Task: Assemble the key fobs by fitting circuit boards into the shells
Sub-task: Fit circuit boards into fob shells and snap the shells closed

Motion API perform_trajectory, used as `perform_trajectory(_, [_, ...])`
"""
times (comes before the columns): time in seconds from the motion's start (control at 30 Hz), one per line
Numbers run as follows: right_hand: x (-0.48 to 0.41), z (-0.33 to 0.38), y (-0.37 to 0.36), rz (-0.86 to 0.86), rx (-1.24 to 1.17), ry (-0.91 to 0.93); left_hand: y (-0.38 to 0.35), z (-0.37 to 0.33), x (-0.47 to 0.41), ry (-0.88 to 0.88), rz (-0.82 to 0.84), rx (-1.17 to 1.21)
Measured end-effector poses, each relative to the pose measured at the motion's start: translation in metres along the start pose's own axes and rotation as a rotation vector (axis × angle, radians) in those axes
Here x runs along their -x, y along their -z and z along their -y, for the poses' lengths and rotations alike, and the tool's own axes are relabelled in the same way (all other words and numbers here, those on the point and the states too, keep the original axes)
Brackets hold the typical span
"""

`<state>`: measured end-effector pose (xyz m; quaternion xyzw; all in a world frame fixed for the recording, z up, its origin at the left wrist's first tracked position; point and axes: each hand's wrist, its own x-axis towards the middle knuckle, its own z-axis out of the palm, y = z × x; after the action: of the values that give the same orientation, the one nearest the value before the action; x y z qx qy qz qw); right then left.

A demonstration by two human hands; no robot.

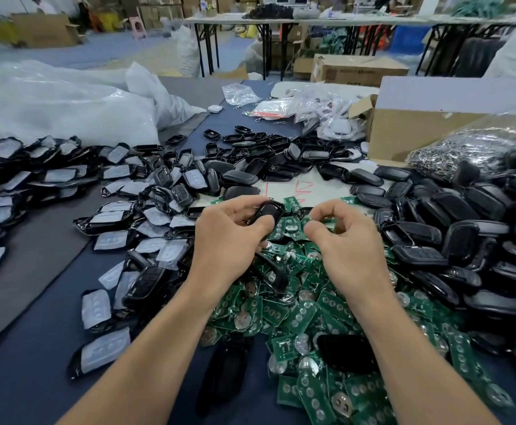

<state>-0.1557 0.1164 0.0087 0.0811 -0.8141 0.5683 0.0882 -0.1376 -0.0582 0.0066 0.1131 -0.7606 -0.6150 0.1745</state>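
My left hand [232,237] grips a black key fob shell [269,210], held above a heap of green circuit boards [312,305]. My right hand [339,237] hovers beside it with thumb and fingers curled toward each other; a bit of green board [329,223] shows between them, but the grip itself is hidden. Black shell halves [453,240] are piled to the right. Shells with white button pads [109,216] lie spread to the left. More black shells [250,167] lie beyond the hands.
White plastic bags [66,108] fill the far left of the blue table [36,348]. An open cardboard box [428,124] and a bag of metal key rings [471,151] stand far right. Small bagged parts [305,108] lie at the back.
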Motion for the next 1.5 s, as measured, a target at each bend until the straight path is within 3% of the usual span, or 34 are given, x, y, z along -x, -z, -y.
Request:
perform_trajectory(0.3, [0.0, 0.005, 0.0, -0.024, 0.157, 0.061, -0.004, 0.002, 0.005, 0.022, -0.034, -0.058])
perform_trajectory(0.77, [0.0, 0.004, -0.003, -0.028, -0.227, -0.058, -0.01, 0.003, 0.002, -0.015, 0.082, -0.05])
perform_trajectory(1.5, [-0.002, -0.003, 0.002, 0.003, -0.014, 0.089, -0.007, -0.002, 0.005, 0.022, 0.231, 0.062])
